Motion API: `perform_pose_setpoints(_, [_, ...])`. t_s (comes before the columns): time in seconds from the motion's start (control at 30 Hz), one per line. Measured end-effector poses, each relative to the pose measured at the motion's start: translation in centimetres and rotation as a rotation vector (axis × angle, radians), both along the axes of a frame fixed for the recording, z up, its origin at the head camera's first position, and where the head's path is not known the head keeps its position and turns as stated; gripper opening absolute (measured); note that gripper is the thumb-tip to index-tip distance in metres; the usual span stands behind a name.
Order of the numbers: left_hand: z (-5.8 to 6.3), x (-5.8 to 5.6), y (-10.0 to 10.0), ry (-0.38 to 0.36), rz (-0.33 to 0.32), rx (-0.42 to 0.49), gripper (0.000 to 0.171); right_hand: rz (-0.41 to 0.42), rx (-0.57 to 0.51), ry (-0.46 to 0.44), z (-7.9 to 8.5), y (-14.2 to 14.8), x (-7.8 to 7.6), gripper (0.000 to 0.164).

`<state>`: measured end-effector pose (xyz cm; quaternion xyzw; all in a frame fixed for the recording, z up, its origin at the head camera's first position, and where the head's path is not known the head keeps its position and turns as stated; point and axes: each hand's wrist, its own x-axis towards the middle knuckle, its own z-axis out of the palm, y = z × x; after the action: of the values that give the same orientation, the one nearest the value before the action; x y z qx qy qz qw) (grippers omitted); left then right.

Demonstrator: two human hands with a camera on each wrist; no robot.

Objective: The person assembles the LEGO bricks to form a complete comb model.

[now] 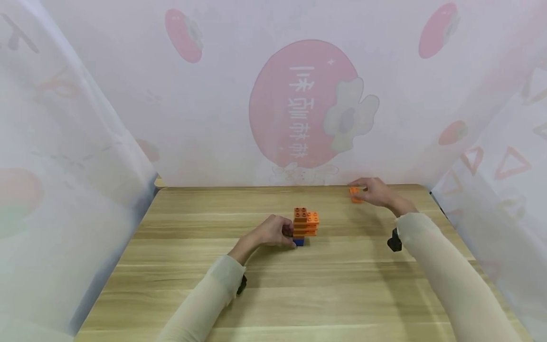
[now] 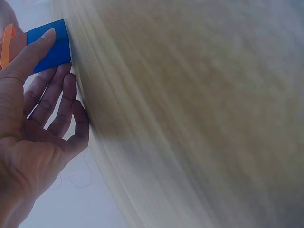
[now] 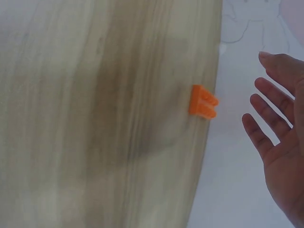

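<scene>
A small stack of toy building bricks (image 1: 300, 222) stands upright on the table, with brown and orange bricks above a blue brick (image 2: 57, 43) at the bottom. My left hand (image 1: 273, 231) holds the stack low from its left side. In the left wrist view the thumb (image 2: 40, 46) lies on one face of the blue brick and the other fingers reach behind it. A loose orange brick (image 3: 203, 102) lies near the table's far edge, studs up. Over it hovers my right hand (image 1: 372, 191), fingers spread and apart from the brick in the right wrist view.
The wood-grain table (image 1: 265, 294) ends at the back against a pale printed curtain (image 1: 222, 118). More curtain hangs along the left and right sides. Dark wrist cameras sit under both sleeves.
</scene>
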<state>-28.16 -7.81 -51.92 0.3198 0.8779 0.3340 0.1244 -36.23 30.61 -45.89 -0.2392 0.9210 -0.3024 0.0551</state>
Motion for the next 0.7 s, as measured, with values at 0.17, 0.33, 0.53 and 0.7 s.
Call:
perform_pose_setpoints(0.17, [-0.1,-0.2,0.0,0.003,-0.008,-0.001,0.026,-0.042,0.005,-0.029,-1.6,0.8,-0.3,0.045])
perform_pose_setpoints(0.33, [-0.1,0.0,0.0,0.013,-0.006,0.005,0.025,-0.072,0.007,-0.028,-3.1,1.3,-0.7,0.049])
perform_pose_setpoints(0.53, [0.0,0.2,0.0,0.026,-0.012,0.0,0.025,-0.073,0.013,-0.015,-4.1,1.5,-0.6,0.054])
perform_pose_setpoints(0.7, [0.0,0.1,0.0,0.029,-0.013,-0.009,0.025,-0.061,0.005,0.012,-4.7,1.4,-0.5,0.056])
